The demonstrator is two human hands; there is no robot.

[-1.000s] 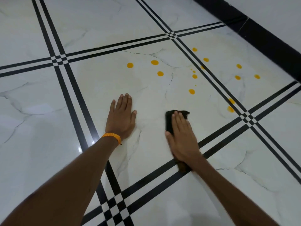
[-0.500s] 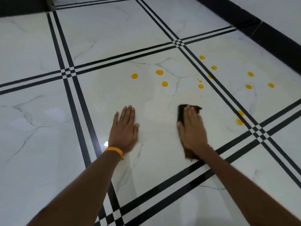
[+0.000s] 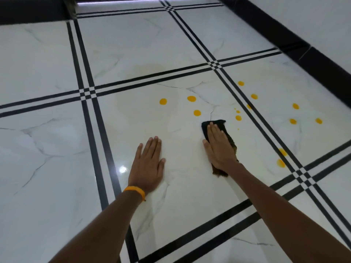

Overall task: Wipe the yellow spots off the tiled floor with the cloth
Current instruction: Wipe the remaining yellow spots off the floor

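Note:
A dark cloth lies flat on the white marble tiled floor, pressed down by my right hand, whose fingers lie stretched over it. Cloth edges show past the fingertips and beside the wrist. My left hand, with an orange wristband, rests palm down on the bare tile to the left, holding nothing. Several yellow spots dot the floor: three just ahead of the cloth, small ones to its right, more on the right-hand tile, and two near the black stripes.
Black double stripes cross the floor between tiles. A black skirting band and a white wall run along the right; another dark band lies at the far edge. A light glare shines left of my left hand.
My right hand has slid the cloth forward over the tile, over the place where a yellow spot showed a second ago. My left hand stays planted. The view has tilted up.

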